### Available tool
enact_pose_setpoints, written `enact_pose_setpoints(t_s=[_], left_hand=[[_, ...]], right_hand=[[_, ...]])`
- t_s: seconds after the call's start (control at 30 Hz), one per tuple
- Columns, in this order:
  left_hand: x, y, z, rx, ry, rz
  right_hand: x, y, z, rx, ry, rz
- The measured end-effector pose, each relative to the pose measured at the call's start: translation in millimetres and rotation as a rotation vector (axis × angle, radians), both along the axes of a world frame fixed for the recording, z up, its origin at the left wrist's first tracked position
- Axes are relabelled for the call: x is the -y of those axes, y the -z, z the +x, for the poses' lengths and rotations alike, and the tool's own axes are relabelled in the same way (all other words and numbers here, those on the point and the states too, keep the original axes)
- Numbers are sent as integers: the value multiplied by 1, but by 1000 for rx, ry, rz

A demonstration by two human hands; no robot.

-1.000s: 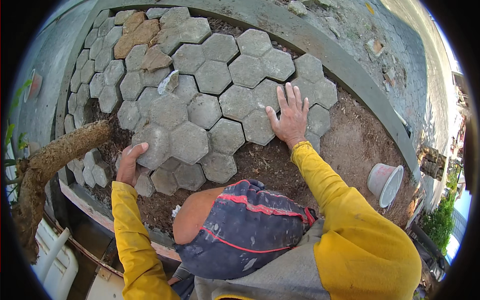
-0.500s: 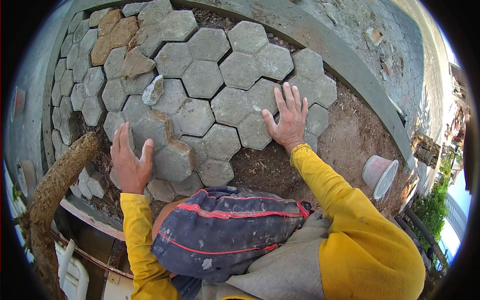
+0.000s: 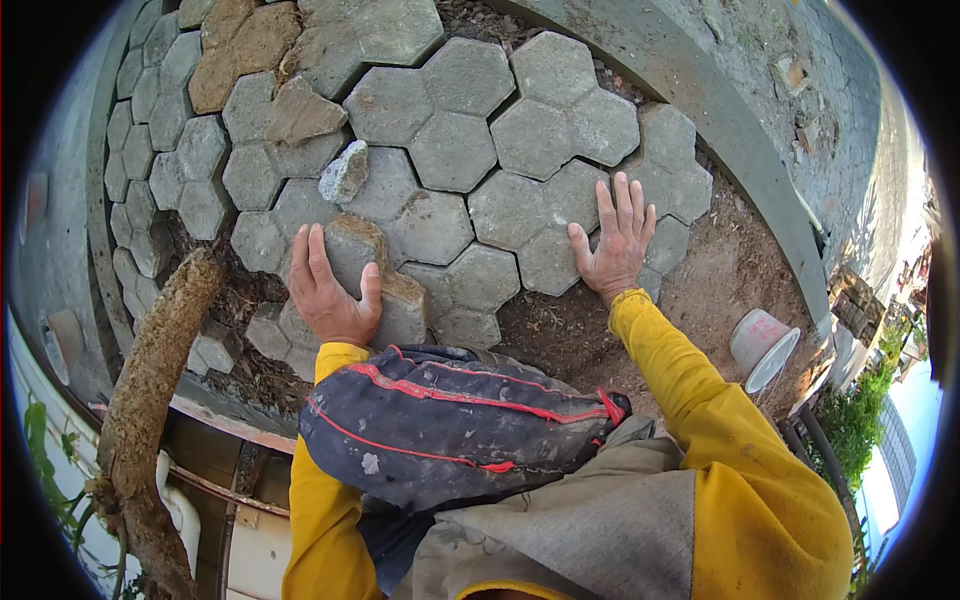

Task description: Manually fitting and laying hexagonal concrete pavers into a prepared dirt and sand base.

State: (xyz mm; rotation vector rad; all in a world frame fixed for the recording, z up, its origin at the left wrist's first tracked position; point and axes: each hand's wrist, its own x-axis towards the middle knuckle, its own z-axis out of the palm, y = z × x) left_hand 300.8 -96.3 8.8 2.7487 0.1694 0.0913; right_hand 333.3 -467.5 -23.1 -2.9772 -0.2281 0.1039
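Grey three-lobed concrete pavers (image 3: 455,145) lie fitted together across the ground ahead of me. On top of them, at left centre, a loose paver (image 3: 404,308) with a rough brown edge sits raised. My left hand (image 3: 333,298) lies over the left part of that loose paver, fingers stretched forward and thumb apart; its palm hides part of the block. To the right, my right hand (image 3: 614,245) rests flat with spread fingers on the laid pavers near their right edge. A pale broken stone (image 3: 344,172) and a brownish broken paver piece (image 3: 303,112) lie on the surface beyond.
Bare soil (image 3: 545,325) shows near my knee and along the right side. A concrete curb (image 3: 690,85) curves around the far side. At right stands a tilted whitish bucket (image 3: 763,345). A thick tree trunk (image 3: 150,400) rises at left. Brown-stained pavers (image 3: 240,50) lie far left.
My left hand has moved right and forward, from beside the loose paver onto it. My right hand stays flat on nearly the same pavers. The whole view has shifted slightly.
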Motion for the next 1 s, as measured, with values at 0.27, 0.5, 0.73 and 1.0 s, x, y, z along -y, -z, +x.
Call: enact_pose_setpoints(t_s=[0.27,0.5,0.73,1.0], left_hand=[[-3,0,6,63,-9,-20],[5,-5,13,27,-37,-72],[1,-2,8,-19,-1,-45],[9,4,6,50,-38,-26]], right_hand=[[0,0,0,-27,12,1],[1,2,2,-64,34,-23],[0,6,-1,-96,40,-32],[7,9,-3,-43,6,19]])
